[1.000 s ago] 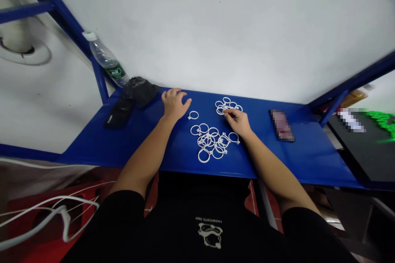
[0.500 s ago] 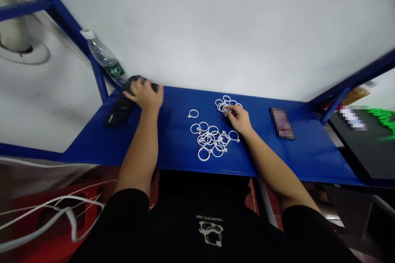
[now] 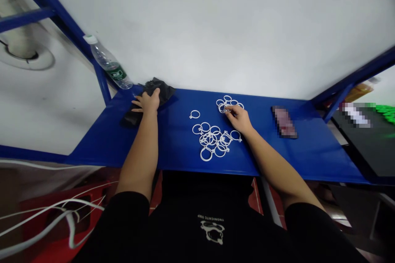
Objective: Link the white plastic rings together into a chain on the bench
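On the blue desk (image 3: 175, 148), from the near white rings (image 3: 210, 139), the far rings (image 3: 224, 104) are lying at 1 o'clock and the black bag (image 3: 166, 90) at 10 o'clock. The left hand (image 3: 149, 102) is resting at the bag, fingers standing spread. The right hand (image 3: 240, 118) is touching the far rings, fingers bending together; whether they are pinching one, I cannot tell. The step seems to be handling the bag, probably calling for a closer grip.

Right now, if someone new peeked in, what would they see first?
Probably the bigger cluster of white rings in the middle of the blue table, with a smaller cluster behind it, by the right hand. Next, perhaps, the left hand at the crumpled black bundle, and the green-labelled bottle in the far left corner.
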`<state>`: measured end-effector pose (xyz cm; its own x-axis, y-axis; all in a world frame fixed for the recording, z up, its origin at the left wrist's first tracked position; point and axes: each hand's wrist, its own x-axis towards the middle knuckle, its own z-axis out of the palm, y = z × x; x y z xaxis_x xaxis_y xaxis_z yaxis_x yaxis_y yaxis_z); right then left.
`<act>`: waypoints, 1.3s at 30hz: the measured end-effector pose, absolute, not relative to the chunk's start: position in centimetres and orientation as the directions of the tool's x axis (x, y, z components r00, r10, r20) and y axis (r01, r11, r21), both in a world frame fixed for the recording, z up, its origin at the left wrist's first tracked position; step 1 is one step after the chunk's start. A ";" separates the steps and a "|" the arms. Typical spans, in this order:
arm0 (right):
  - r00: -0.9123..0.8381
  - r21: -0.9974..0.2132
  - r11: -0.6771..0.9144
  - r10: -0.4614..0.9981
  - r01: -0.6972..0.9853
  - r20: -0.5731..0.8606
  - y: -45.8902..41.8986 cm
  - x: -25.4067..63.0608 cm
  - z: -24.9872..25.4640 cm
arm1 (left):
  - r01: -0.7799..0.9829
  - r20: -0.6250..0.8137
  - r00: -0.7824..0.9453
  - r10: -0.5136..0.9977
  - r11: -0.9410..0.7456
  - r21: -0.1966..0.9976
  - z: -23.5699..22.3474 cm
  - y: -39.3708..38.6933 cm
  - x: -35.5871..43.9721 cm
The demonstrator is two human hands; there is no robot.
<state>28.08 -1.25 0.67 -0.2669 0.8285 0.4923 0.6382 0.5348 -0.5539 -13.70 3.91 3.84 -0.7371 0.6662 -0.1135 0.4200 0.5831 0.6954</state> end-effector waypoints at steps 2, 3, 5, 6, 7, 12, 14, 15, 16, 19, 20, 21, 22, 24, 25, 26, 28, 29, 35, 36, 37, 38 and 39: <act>-0.274 -0.544 0.535 0.828 0.646 0.490 -1.2 28.1 0.7 | 0.397 -0.127 -0.724 0.678 0.560 0.727 3.8 4.1 -12.9; -0.279 -0.537 0.537 0.827 0.651 0.488 -1.2 28.0 0.7 | 0.388 -0.123 -0.725 0.678 0.549 0.741 3.7 4.2 -12.4; -0.297 -0.514 0.548 0.819 0.660 0.491 -1.2 28.0 0.7 | 0.384 -0.077 -0.735 0.673 0.507 0.772 3.5 4.3 -11.4; -0.309 -0.502 0.557 0.812 0.662 0.495 -1.2 28.1 0.7 | 0.394 -0.030 -0.739 0.673 0.468 0.791 3.4 4.2 -10.8; -0.320 -0.490 0.568 0.804 0.662 0.501 -1.2 28.1 0.7 | 0.420 0.028 -0.736 0.677 0.423 0.803 3.3 4.1 -10.1; -0.281 -0.461 0.560 0.792 0.688 0.542 -1.2 28.3 0.6 | 0.735 0.400 -0.409 0.821 0.036 0.677 3.2 2.1 -5.6; -0.249 -0.460 0.546 0.791 0.700 0.560 -1.3 28.3 0.7 | 0.783 0.506 -0.151 0.849 -0.209 0.586 3.2 0.9 -3.4; -0.242 -0.462 0.548 0.787 0.698 0.567 -1.4 28.3 0.8 | 0.771 0.527 0.006 0.850 -0.339 0.539 3.3 0.3 -2.3; -0.246 -0.465 0.556 0.783 0.689 0.572 -1.5 28.2 1.0 | 0.742 0.528 0.164 0.833 -0.457 0.491 3.4 -0.4 -1.4; -0.310 -0.472 0.605 0.767 0.641 0.562 -2.1 27.9 1.6 | 0.678 0.451 0.467 0.760 -0.636 0.370 3.6 -1.7 0.3; -0.337 -0.473 0.621 0.761 0.625 0.554 -2.3 27.8 1.8 | 0.693 0.424 0.483 0.766 -0.630 0.350 3.7 -1.9 0.4; -0.361 -0.473 0.633 0.756 0.612 0.546 -2.5 27.6 1.9 | 0.716 0.397 0.480 0.782 -0.611 0.338 3.7 -1.9 0.1; -0.378 -0.475 0.642 0.753 0.602 0.538 -2.7 27.5 1.9 | 0.741 0.373 0.464 0.803 -0.583 0.333 3.8 -1.7 -0.3; -0.398 -0.482 0.649 0.752 0.588 0.525 -2.8 27.3 1.9 | 0.771 0.326 0.442 0.836 -0.539 0.338 3.8 -1.1 -1.7; -0.404 -0.486 0.651 0.752 0.583 0.521 -2.8 27.3 1.9 | 0.771 0.299 0.456 0.838 -0.540 0.339 3.8 -0.7 -2.5; -0.409 -0.488 0.653 0.751 0.580 0.519 -2.7 27.3 1.8 | 0.764 0.276 0.477 0.834 -0.549 0.338 3.7 -0.3 -3.3; -0.411 -0.483 0.656 0.747 0.579 0.522 -2.5 27.5 1.7 | 0.752 0.248 0.492 0.834 -0.551 0.362 3.3 0.4 -4.5; -0.410 -0.480 0.656 0.747 0.582 0.524 -2.4 27.6 1.7 | 0.750 0.218 0.494 0.842 -0.540 0.382 3.1 0.6 -4.7; -0.420 -0.474 0.654 0.750 0.590 0.511 -2.3 27.7 1.7 | 0.800 0.115 0.395 0.911 -0.403 0.444 2.5 0.3 -3.0; -0.430 -0.474 0.657 0.748 0.586 0.506 -2.4 27.6 1.7 | 0.808 0.107 0.388 0.916 -0.393 0.439 2.6 0.1 -2.6; -0.439 -0.477 0.660 0.747 0.580 0.500 -2.5 27.4 1.6 | 0.811 0.100 0.389 0.916 -0.392 0.434 2.8 -0.1 -2.2; -0.447 -0.480 0.663 0.746 0.575 0.494 -2.6 27.3 1.6 | 0.812 0.094 0.395 0.914 -0.395 0.431 2.9 -0.3 -2.0; -0.453 -0.483 0.664 0.745 0.571 0.489 -2.6 27.1 1.6 | 0.810 0.089 0.403 0.911 -0.400 0.428 3.1 -0.4 -1.8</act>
